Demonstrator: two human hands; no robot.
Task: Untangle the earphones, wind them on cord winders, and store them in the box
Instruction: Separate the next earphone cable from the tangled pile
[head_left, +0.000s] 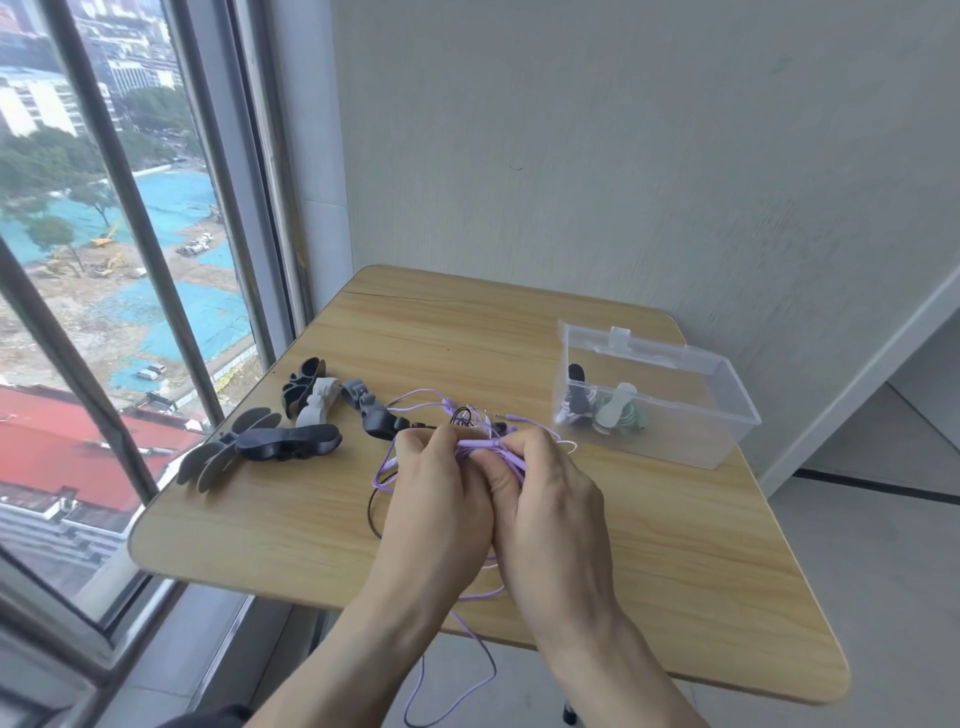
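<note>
A light wooden desk (519, 338) with rounded corners stands against a pale wall, beside a tall window (104, 260) that looks down on buildings and a blue-covered site. On the desk's right side sits a clear plastic box (691, 431), its lid (623, 340) open and leaning back; inside it lie two wound earphones, one on a dark winder (576, 397) and one on a white winder (618, 410) with greenish cord. On the left part of the desk lies a loose group of empty cord winders (291, 426), flat and bone-shaped, in black, grey and white, some overlapping one another. Over the middle of the desk the left hand (436, 499) and the right hand (550, 499) meet, knuckles nearly touching, and both pinch a tangled bundle of earphones (483, 441) between curled fingers and thumbs. The bundle is mostly thin lilac cord, bunched into a tight band between the hands, with a few dark strands and a pale pink one mixed in. Lilac loops spill out toward the winders and the box, and a jack plug pokes out of the far side. A dark cord (371, 512) curves on the desk left of the left hand, and long lilac strands hang off the near edge below the wrists.
</note>
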